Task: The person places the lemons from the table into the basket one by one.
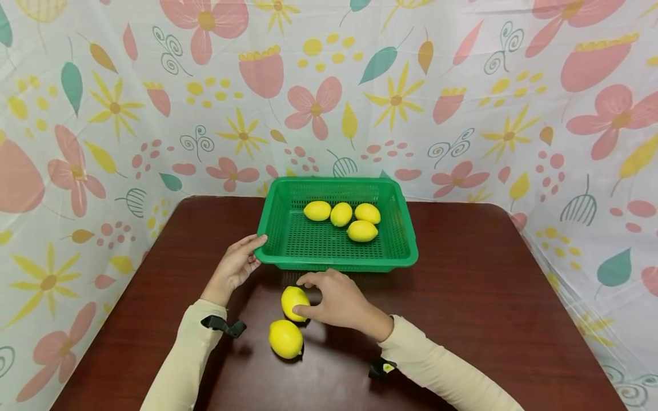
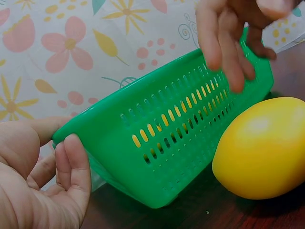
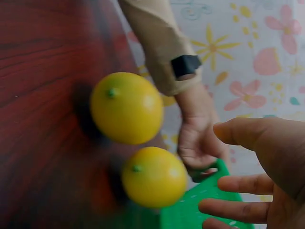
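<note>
A green plastic basket (image 1: 336, 264) with slotted sides stands at the back of the table. My left hand (image 1: 237, 267) pinches its front left corner, thumb over the rim, as the left wrist view (image 2: 45, 176) also shows. Several yellow lemons (image 1: 362, 231) lie inside, mostly toward the right. In front of the basket, two more lie on the table: a farther lemon (image 1: 293, 302) and a nearer lemon (image 1: 285, 339). Over the farther one reaches my right hand (image 1: 339, 302), its thumb overlapping that lemon in the head view. Its fingers (image 3: 238, 210) are spread, with nothing between them.
The dark reddish-brown table (image 1: 462, 319) extends on both sides of the basket. Behind it hangs a white cloth (image 1: 329, 85) printed with flowers and leaves, which also runs along the left and right sides. Black straps (image 1: 223, 325) circle both sleeves.
</note>
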Motion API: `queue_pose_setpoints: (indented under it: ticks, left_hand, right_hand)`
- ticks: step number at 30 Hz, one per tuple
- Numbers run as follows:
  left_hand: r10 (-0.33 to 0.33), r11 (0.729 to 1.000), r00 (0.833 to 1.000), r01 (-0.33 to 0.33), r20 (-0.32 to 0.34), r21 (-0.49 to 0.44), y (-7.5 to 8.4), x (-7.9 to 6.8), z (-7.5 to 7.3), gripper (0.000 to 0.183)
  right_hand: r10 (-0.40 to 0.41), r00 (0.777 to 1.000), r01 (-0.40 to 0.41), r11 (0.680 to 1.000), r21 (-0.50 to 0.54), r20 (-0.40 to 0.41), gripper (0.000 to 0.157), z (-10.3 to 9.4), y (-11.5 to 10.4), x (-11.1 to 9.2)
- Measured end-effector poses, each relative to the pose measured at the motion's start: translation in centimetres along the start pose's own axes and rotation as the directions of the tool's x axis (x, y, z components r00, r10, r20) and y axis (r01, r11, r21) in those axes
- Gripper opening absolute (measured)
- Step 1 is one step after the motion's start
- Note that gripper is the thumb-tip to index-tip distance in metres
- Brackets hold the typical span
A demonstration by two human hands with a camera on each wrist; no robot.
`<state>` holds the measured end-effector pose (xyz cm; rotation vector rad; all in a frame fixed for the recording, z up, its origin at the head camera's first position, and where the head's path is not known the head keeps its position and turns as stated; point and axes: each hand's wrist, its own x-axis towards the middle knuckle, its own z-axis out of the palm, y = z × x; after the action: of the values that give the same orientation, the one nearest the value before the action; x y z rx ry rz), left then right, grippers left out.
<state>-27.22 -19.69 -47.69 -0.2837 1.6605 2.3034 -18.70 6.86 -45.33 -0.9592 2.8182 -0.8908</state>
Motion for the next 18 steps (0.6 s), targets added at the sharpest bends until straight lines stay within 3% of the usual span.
queue_pose_setpoints:
  ticks: [7,13,18]
  left_hand:
    - [-0.002,1.000,1.000,0.002,-0.007,0.012,0.0,0.2,0.0,0.041]
    - [-0.004,1.000,1.000,0.004,-0.008,0.015,-0.1,0.2,-0.1,0.048]
    - [0.001,1.000,1.000,-0.001,-0.005,0.014,-0.2,0.2,-0.1,0.040]
  right_hand:
    - [0.038,0.999,-0.038,0.996,-0.082,-0.009,0.060,1.9,0.1,0.7]
    - [0.062,0.998,-0.060,0.996,-0.072,0.023,0.062,2.8,0.3,1.3]
    - [0.072,0.996,-0.069,0.996,-0.058,0.051,0.061,3.3,0.5,1.6]
